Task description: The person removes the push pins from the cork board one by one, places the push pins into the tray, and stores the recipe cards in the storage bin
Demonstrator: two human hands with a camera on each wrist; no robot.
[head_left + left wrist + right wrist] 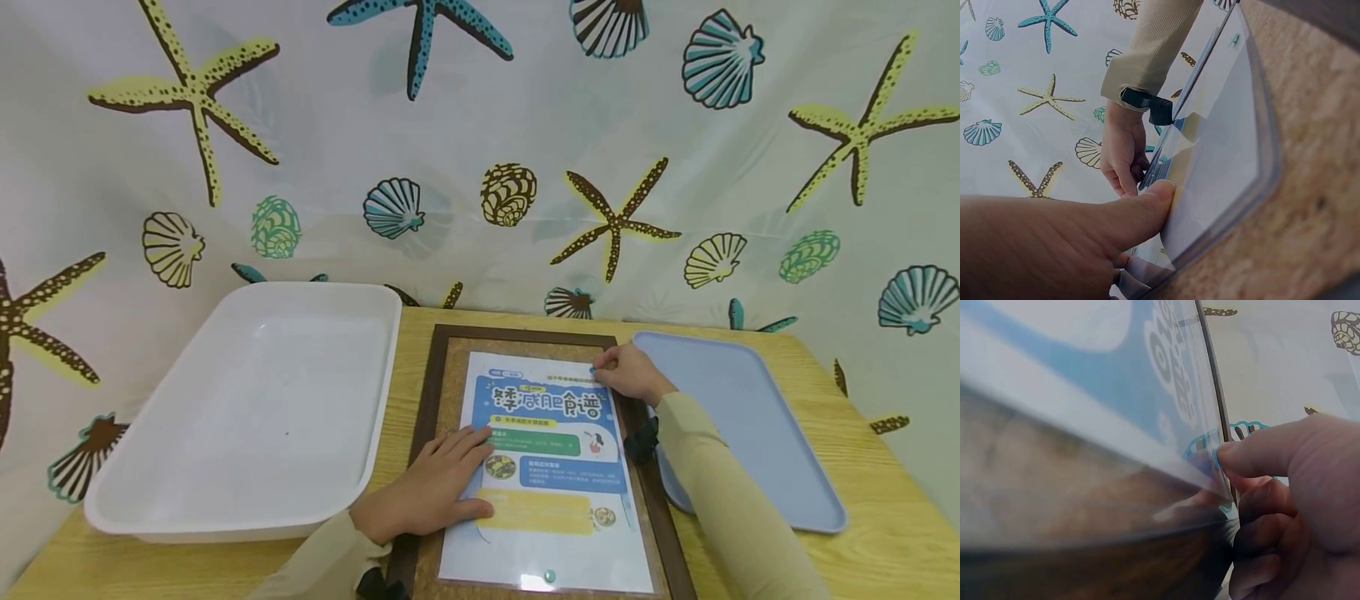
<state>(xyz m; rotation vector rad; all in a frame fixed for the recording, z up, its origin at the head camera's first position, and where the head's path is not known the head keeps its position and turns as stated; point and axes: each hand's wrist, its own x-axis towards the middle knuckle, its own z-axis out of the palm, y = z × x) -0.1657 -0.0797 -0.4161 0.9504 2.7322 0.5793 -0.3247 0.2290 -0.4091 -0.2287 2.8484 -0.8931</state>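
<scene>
So, wood-grain worktop (832, 392), starfish-print cloth (480, 275) behind at 12 o'clock. Poster (552, 467) lies on a corkboard (455, 379); left hand (431, 483) at its 9, fingers straight, thumb apart; right hand (633, 372) at 1, fingers pinching something small and blue (1215, 459).

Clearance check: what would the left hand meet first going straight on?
The left hand, touching the printed sheet, would likely meet the right hand at the sheet's upper-right corner; depth is uncertain.

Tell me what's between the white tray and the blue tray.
In the head view, a framed cork board carrying a printed sheet lies between them, with the left hand and right hand at the sheet.
</scene>
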